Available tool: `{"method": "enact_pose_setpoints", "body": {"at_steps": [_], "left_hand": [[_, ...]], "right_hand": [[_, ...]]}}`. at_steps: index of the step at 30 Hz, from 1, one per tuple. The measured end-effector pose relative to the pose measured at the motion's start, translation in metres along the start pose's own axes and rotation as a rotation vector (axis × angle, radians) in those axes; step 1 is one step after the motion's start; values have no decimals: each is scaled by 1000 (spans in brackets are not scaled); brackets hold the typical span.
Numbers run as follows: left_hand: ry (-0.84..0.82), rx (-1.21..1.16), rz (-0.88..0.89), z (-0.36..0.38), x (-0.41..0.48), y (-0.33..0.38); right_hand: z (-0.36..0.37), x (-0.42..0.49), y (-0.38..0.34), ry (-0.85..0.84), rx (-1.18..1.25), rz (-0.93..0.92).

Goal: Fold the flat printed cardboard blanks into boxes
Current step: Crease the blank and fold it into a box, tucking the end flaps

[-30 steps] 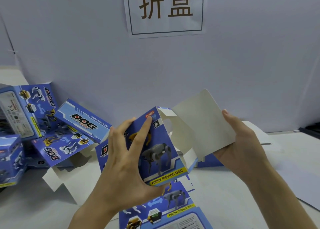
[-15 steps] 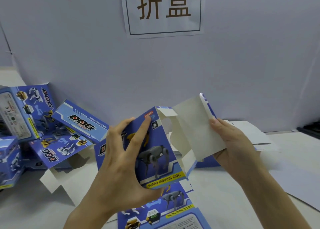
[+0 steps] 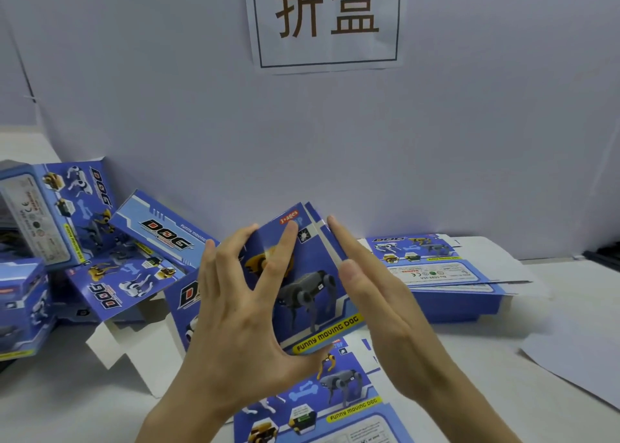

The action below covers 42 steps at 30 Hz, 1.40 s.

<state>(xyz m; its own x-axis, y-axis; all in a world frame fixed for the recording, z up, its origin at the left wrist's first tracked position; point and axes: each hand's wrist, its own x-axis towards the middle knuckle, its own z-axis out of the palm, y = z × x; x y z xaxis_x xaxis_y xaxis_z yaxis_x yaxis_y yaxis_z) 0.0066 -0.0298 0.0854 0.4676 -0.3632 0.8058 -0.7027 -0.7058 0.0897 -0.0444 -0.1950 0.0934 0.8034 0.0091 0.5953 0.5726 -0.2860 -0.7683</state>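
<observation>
The fingers [image 3: 276, 258] of the left hand [image 3: 241, 325] spread over the front of the blue box [image 3: 312, 285], with the thumb hooked under its bottom edge, so this hand grips it. The right hand [image 3: 385, 311] lays its straight fingers [image 3: 345, 244] flat on the box's right side. The box is held up in the middle, above a flat blank [image 3: 339, 405] on the table [image 3: 553, 325].

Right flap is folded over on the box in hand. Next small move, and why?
Probably press the flap flush with the right hand. Its straight fingers already lie along it, the top seam looks slightly open, and the left hand grips the box steady.
</observation>
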Motion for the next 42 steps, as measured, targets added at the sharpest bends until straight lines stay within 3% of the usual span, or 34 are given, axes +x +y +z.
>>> {"method": "enact_pose_setpoints", "body": {"at_steps": [4,13,18,23,29,34,42], "left_hand": [[10,-13,-4,-5,0,-2],[25,-58,-4,-14,2,6],[-34,-82,-26,-17,2,2],[-23,-62,-9,-16,3,9],[12,-49,-7,-16,3,9],[19,-119,-28,-13,0,9],[13,-204,-29,-3,-4,8]], "right_hand": [[-16,-1,4,-176,35,6],[-13,-1,3,-134,-183,-178],[-16,-1,-2,-196,-25,-109],[-10,-1,1,-96,-22,-120],[-5,-3,-8,-172,-105,-84],[-5,-5,-12,-159,-331,-141],[-7,-4,-14,-150,-322,-111]]}}
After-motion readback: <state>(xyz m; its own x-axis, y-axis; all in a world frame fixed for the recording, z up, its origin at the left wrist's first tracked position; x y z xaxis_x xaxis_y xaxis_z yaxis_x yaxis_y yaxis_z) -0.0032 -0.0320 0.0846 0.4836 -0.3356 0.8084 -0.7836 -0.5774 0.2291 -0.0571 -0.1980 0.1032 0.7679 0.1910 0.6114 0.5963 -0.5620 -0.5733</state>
